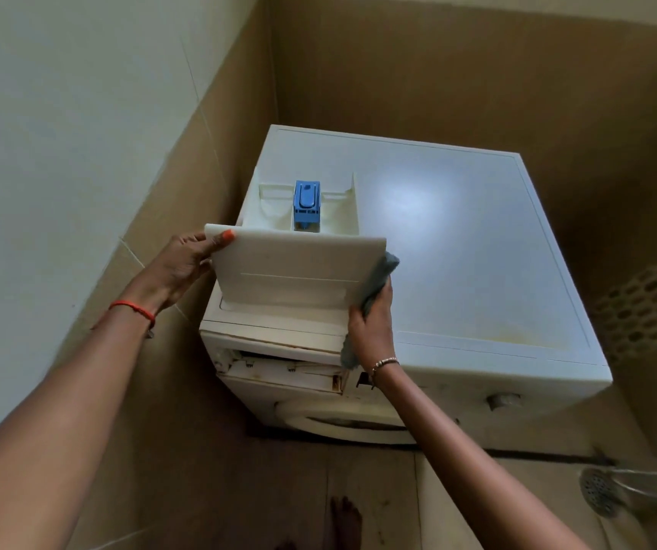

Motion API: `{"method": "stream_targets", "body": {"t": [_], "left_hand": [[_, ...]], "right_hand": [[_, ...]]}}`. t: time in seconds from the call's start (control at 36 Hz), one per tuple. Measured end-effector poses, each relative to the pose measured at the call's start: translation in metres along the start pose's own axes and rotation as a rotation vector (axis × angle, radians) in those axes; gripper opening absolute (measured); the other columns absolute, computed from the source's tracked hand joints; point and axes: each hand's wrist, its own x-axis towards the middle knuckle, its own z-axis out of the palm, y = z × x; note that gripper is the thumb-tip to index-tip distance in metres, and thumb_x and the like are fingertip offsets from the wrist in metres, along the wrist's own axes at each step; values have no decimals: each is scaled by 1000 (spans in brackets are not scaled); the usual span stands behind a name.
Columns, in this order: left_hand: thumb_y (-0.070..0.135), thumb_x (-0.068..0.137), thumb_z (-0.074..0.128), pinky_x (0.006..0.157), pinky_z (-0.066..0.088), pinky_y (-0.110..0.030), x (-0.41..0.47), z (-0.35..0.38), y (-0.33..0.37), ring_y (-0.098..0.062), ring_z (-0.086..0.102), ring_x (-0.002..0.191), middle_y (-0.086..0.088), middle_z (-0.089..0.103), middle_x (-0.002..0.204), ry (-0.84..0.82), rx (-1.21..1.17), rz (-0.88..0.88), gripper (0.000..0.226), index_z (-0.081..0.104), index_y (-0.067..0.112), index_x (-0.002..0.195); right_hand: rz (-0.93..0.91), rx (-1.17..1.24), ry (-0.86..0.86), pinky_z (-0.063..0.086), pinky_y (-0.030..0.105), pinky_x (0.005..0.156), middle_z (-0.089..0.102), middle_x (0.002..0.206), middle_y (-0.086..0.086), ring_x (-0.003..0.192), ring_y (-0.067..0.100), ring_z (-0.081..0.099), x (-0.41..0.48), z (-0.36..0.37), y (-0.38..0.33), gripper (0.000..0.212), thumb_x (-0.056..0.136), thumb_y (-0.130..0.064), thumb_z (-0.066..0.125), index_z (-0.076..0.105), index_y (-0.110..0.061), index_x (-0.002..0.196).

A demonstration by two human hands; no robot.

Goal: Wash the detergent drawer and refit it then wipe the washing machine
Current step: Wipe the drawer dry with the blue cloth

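Note:
The white detergent drawer (295,267) rests on the left part of the washing machine (457,248) top, its front panel facing me and a blue insert (307,204) standing in its middle compartment. My left hand (188,264) grips the panel's upper left corner. My right hand (370,323) holds a grey cloth (380,275) pressed against the panel's right edge. Below, the drawer slot (283,367) in the machine's front is open and stained.
The machine stands in a corner, with a tiled wall close on the left and behind. A perforated basket (652,299) is at the right. A shower head (600,490) lies low at the right. My bare foot (346,522) is on the floor before the round door (342,420).

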Motion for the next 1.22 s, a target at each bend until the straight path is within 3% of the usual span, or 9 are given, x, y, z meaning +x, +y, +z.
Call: {"method": "stream_targets", "body": {"t": [0.11, 0.28, 0.39, 0.44, 0.53, 0.67, 0.92, 1.06, 1.22], "left_hand": [[21, 91, 56, 56, 52, -12, -9, 7, 6, 3, 66, 66, 10, 73, 70, 7, -10, -27, 14, 65, 12, 87], [25, 83, 67, 62, 45, -17, -22, 23, 12, -16, 58, 92, -3, 66, 94, 175, -63, -71, 27, 63, 8, 104], [44, 72, 75, 101, 37, -38, -30, 46, 19, -25, 45, 119, -13, 51, 132, 300, -125, -242, 81, 42, 3, 134], [51, 69, 74, 106, 29, -45, -37, 67, 25, -27, 40, 125, -12, 45, 137, 318, -188, -301, 92, 35, 4, 138], [60, 65, 73, 111, 26, -50, -41, 96, 31, -30, 31, 135, -16, 33, 147, 326, -283, -368, 110, 18, 9, 146], [51, 66, 78, 109, 28, -59, -36, 126, 46, -39, 18, 141, -21, -8, 155, 537, -380, -387, 130, -16, 17, 148], [15, 76, 70, 103, 35, -61, -21, 153, 48, -43, 24, 136, -25, -11, 154, 633, -380, -353, 119, -28, 33, 142], [3, 75, 59, 92, 41, -64, -10, 150, 45, -42, 33, 130, -26, 18, 149, 597, -299, -393, 111, -22, 34, 144], [-2, 75, 54, 78, 48, -64, -2, 127, 55, -38, 44, 107, -13, 42, 126, 495, -226, -323, 88, 12, 27, 147]], "right_hand": [[157, -38, -81, 37, 37, 105, 45, 127, 4, 116, 18, 44, 2, -9, -4, 54, 89, 2, 45, 29, -14, 138], [347, 124, -102, 50, 27, 64, 60, 92, 6, 87, 22, 55, 5, -53, -19, 25, 87, 5, 41, 58, -13, 92], [456, 361, -129, 49, 48, 81, 53, 97, 18, 89, 35, 52, 6, -79, -30, 24, 84, 10, 36, 55, -2, 92], [448, 449, -143, 48, 53, 83, 51, 98, 19, 91, 37, 52, 7, -88, -36, 25, 85, 10, 34, 54, -2, 94], [410, 452, -158, 53, 45, 62, 50, 97, 19, 84, 38, 52, 11, -93, -48, 24, 86, 9, 33, 53, -1, 95], [299, 318, -212, 53, 42, 71, 55, 100, 21, 93, 36, 52, 30, -86, -70, 27, 86, 11, 34, 58, -1, 88], [300, 243, -373, 51, 33, 64, 57, 89, 14, 89, 30, 54, 52, -83, -76, 28, 83, 12, 40, 62, -5, 86], [347, 250, -512, 53, 31, 67, 60, 85, 14, 86, 29, 57, 57, -90, -67, 28, 79, 13, 42, 64, -5, 80], [440, 557, -581, 56, 39, 60, 68, 88, 16, 79, 31, 67, 70, -114, -61, 29, 75, 8, 47, 65, -3, 96]]}}
